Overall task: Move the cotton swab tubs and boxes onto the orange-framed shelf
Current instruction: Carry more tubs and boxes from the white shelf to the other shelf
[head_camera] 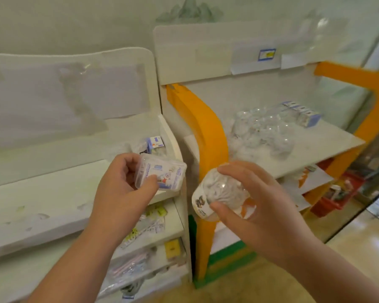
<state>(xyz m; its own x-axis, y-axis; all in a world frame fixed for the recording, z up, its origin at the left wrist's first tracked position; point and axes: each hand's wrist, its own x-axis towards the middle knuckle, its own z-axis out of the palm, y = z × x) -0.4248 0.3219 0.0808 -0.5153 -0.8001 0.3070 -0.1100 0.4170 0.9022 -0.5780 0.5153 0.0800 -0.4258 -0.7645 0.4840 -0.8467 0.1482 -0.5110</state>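
Currently: left hand (123,189) grips square swab box (162,174); right hand (258,206) grips round swab tub (219,195), beside orange-framed shelf (208,136).

The place is a small shop. Tiered white display shelves (42,193) and an orange-framed shelf (206,132) carry packaged goods, a blue price label (267,54) sits on a header board, and red shopping baskets (337,193) stand on the floor.

Glossy clear plastic tubs (222,193)
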